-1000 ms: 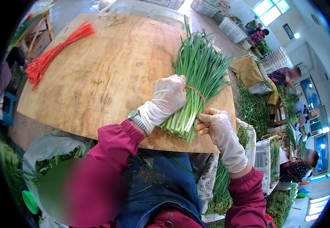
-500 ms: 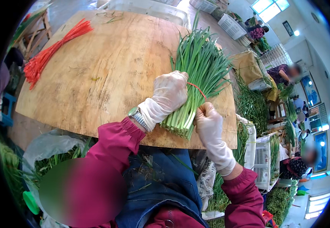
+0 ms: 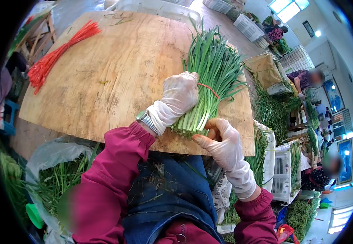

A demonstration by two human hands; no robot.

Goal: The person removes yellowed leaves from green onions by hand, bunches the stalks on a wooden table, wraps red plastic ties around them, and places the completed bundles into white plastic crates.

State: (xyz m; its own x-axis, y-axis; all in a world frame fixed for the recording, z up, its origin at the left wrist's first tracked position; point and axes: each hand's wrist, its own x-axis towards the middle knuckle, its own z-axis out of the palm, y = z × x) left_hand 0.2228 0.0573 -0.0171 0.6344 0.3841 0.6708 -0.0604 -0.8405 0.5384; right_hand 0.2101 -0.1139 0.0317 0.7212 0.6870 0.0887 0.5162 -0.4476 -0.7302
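A thick bunch of green chives (image 3: 215, 61) lies on the wooden board, leaves pointing away from me and pale cut stem ends near my body. Around its middle passes a red tie (image 3: 210, 89). My left hand (image 3: 179, 94), in a whitish glove, is closed against the bunch's left side, where the tie runs in under it; its fingertips are hidden. By the lower right of the stems, my gloved right hand (image 3: 224, 140) is open, thumb and fingers curved apart, close to the cut ends.
A bundle of red ties (image 3: 64, 53) lies at the board's (image 3: 115, 81) far left. Below left sits a plastic bag (image 3: 42, 158) of greens. White crates (image 3: 281, 171) and loose greens stand to the right, with co-workers (image 3: 306, 79) beyond them.
My right hand has let go of the tie at the bunch's right side, moved down toward the stem ends and opened. My left hand stays almost in place at the bunch.
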